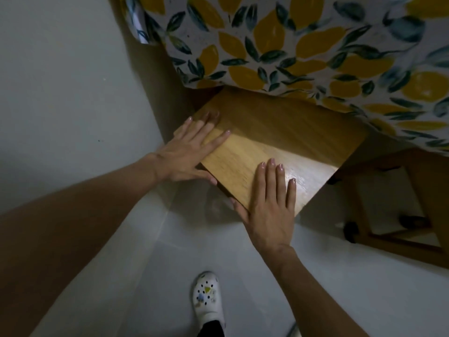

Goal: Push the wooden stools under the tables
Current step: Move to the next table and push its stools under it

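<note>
A wooden stool (pixel 279 137) with a flat rectangular seat stands partly beneath a table covered by a lemon-print cloth (pixel 303 45). The seat's far part lies in the cloth's shadow. My left hand (pixel 192 152) lies flat on the seat's left corner, fingers spread, thumb hooked over the near edge. My right hand (pixel 269 203) presses flat on the near corner, thumb wrapped against the side edge. The stool's legs are hidden under the seat.
A white wall (pixel 60 81) runs close along the left of the stool. At right, a wooden table leg frame (pixel 418 215) with dark feet stands on the pale floor. My foot in a white clog (pixel 207 300) is on the floor below the stool.
</note>
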Tool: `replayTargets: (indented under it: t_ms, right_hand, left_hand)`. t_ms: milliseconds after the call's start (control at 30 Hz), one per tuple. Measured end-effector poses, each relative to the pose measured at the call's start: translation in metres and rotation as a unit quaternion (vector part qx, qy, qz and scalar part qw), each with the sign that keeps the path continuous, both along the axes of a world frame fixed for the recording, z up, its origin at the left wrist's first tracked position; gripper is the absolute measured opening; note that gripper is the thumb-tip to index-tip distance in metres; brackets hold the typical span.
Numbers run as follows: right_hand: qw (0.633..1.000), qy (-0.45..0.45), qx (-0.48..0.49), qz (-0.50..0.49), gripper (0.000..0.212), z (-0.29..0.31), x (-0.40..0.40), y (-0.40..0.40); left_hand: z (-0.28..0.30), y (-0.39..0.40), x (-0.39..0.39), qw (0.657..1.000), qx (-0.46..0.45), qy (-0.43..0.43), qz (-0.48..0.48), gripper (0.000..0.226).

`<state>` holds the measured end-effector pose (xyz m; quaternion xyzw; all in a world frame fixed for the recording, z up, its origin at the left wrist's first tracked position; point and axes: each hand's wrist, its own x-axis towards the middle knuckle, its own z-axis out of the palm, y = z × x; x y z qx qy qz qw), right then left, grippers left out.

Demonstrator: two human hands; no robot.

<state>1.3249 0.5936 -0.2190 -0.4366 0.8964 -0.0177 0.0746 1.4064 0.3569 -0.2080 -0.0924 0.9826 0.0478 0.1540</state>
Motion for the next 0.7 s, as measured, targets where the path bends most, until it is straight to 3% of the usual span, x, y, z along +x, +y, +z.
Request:
replayTargets:
  t_ms: [267, 600, 700]
  right_hand:
    - [0.999, 0.008, 0.012, 0.052, 0.091, 0.002, -0.01, 0.02]
    - [0.974, -0.001, 0.023, 0.225, 0.091, 0.008, -0.063, 0.085]
    - [0.974, 0.001, 0.034, 0.225, 0.094, 0.013, -0.065, 0.092]
  left_hand:
    - [-0.002, 0.024, 0.01, 0.999, 0.014, 0.043, 0.028, 0.107]
    - [-0.003, 0.144, 0.038, 0.977, -0.002, 0.05, 0.206, 0.108]
    - [-0.002, 0.163, 0.038, 0.973, -0.016, 0.053, 0.225, 0.105]
